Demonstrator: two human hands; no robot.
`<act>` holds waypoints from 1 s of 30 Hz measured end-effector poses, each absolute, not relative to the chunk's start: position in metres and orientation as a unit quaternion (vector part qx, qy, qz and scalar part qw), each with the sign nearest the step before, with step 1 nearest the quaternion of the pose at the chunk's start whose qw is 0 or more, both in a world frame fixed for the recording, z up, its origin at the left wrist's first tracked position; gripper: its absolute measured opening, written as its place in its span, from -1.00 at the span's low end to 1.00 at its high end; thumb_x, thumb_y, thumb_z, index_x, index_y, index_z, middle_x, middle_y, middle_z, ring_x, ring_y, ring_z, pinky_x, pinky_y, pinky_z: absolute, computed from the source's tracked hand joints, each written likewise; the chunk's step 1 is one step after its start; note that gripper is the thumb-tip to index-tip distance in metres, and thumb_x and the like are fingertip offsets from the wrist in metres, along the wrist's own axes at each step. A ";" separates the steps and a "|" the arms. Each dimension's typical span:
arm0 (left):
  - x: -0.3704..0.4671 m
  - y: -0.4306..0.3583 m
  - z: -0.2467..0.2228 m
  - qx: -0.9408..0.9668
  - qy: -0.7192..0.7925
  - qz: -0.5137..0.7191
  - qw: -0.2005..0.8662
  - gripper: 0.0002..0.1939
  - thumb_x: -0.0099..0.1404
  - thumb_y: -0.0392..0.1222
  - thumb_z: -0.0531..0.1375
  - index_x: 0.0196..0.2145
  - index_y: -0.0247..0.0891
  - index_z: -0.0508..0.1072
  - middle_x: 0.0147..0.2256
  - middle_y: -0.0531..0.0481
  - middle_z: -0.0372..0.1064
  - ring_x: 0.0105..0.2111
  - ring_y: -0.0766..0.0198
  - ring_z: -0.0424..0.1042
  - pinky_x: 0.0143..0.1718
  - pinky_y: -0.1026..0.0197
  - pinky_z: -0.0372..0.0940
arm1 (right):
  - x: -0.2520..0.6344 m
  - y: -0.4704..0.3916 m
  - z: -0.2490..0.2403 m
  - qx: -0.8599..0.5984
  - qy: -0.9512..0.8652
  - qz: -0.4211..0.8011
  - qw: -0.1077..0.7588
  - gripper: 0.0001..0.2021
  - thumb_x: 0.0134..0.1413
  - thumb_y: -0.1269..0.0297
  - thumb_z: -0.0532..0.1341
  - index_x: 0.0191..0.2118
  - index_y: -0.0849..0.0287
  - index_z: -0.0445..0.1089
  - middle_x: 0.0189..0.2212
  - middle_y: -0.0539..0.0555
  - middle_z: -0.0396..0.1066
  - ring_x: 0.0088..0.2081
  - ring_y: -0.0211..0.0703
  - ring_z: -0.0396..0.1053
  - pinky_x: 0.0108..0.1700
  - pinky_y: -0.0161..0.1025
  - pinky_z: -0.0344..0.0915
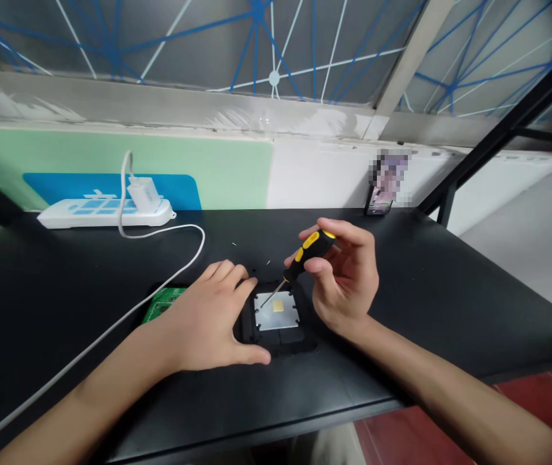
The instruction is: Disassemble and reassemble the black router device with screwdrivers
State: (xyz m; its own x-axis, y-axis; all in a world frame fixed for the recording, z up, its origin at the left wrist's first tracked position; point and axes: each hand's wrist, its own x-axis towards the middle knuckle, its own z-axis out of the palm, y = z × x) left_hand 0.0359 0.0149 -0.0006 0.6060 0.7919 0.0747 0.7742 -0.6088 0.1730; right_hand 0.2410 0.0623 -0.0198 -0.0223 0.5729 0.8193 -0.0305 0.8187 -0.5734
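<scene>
On the bench (430, 290), your right grip (347, 279) grasps a screwdriver (307, 253), its tip at the plate (280, 319) between both grips; your left grip (212, 315) clasps the case's (291, 337) left side.

Tabletop (440, 284) lies open right of the hands (352, 279); a white cable (203, 239) crosses left.

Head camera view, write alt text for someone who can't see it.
A person's right grip holds a black-and-yellow screwdriver, its tip at a silver plate in a black casing that the left grip rests on. A green circuit board shows to its left; a white power strip and phone sit behind.
</scene>
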 end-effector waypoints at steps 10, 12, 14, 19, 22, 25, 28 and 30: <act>0.042 0.011 -0.001 0.887 0.449 0.085 0.073 -0.13 0.10 0.39 0.31 0.14 -0.35 0.41 -0.04 -0.26 0.34 -0.01 -0.22 0.29 0.11 -0.22 0.18 | 0.238 0.059 -0.021 -0.191 -0.690 0.229 0.659 -0.60 0.21 0.26 0.31 0.14 -0.13 0.34 -0.13 0.03 0.36 -0.27 -0.20 0.51 -0.29 -0.16 0.64; 0.041 0.011 -0.002 0.886 0.450 0.087 0.073 -0.14 0.10 0.39 0.31 0.14 -0.35 0.41 -0.04 -0.26 0.35 0.00 -0.23 0.29 0.12 -0.22 0.18 | 0.238 0.059 -0.021 -0.188 -0.691 0.225 0.661 -0.61 0.21 0.26 0.31 0.14 -0.13 0.35 -0.13 0.04 0.35 -0.23 -0.19 0.51 -0.30 -0.18 0.64; 0.041 0.011 -0.002 0.886 0.450 0.088 0.071 -0.14 0.10 0.40 0.31 0.12 -0.34 0.42 -0.03 -0.27 0.35 0.01 -0.25 0.29 0.11 -0.22 0.18 | 0.238 0.060 -0.021 -0.190 -0.692 0.221 0.661 -0.61 0.21 0.26 0.30 0.14 -0.13 0.35 -0.13 0.04 0.35 -0.21 -0.19 0.51 -0.29 -0.19 0.64; 0.041 0.011 -0.001 0.886 0.453 0.076 0.069 -0.15 0.10 0.40 0.31 0.08 -0.37 0.44 -0.03 -0.29 0.34 0.01 -0.24 0.30 0.11 -0.21 0.20 | 0.239 0.060 -0.021 -0.196 -0.692 0.215 0.660 -0.60 0.22 0.26 0.30 0.15 -0.12 0.33 -0.12 0.03 0.36 -0.19 -0.18 0.52 -0.26 -0.18 0.64; 0.041 0.011 0.000 0.886 0.452 0.072 0.070 -0.16 0.11 0.40 0.30 0.07 -0.37 0.44 -0.03 -0.29 0.34 0.01 -0.24 0.29 0.12 -0.22 0.19 | 0.240 0.061 -0.022 -0.198 -0.690 0.215 0.662 -0.59 0.21 0.31 0.31 0.14 -0.11 0.34 -0.12 0.03 0.35 -0.16 -0.19 0.52 -0.25 -0.20 0.63; 0.042 0.011 0.001 0.886 0.452 0.075 0.069 -0.17 0.11 0.39 0.31 0.08 -0.35 0.43 -0.04 -0.27 0.34 -0.02 -0.21 0.30 0.11 -0.21 0.20 | 0.240 0.061 -0.022 -0.194 -0.693 0.210 0.662 -0.59 0.20 0.31 0.31 0.14 -0.10 0.34 -0.12 0.03 0.36 -0.18 -0.19 0.52 -0.27 -0.21 0.62; 0.042 0.011 0.000 0.886 0.452 0.083 0.069 -0.19 0.11 0.39 0.31 0.08 -0.32 0.43 -0.06 -0.24 0.35 -0.04 -0.20 0.31 0.07 -0.19 0.22 | 0.240 0.060 -0.020 -0.195 -0.697 0.206 0.659 -0.59 0.20 0.27 0.32 0.14 -0.10 0.34 -0.14 0.03 0.37 -0.21 -0.18 0.53 -0.29 -0.20 0.62; 0.041 0.011 -0.001 0.887 0.449 0.088 0.069 -0.18 0.11 0.39 0.30 0.09 -0.32 0.43 -0.05 -0.24 0.35 -0.03 -0.20 0.31 0.06 -0.18 0.22 | 0.240 0.060 -0.019 -0.194 -0.696 0.206 0.659 -0.60 0.20 0.26 0.32 0.14 -0.10 0.33 -0.14 0.04 0.36 -0.22 -0.18 0.54 -0.31 -0.21 0.62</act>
State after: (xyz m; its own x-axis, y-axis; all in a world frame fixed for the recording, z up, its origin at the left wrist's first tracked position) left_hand 0.0410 0.0108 -0.0009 0.5815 0.8081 0.0935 0.7838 -0.5873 0.2016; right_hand 0.2397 0.0598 -0.0189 -0.0551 0.5422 0.8384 -0.0022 0.8396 -0.5431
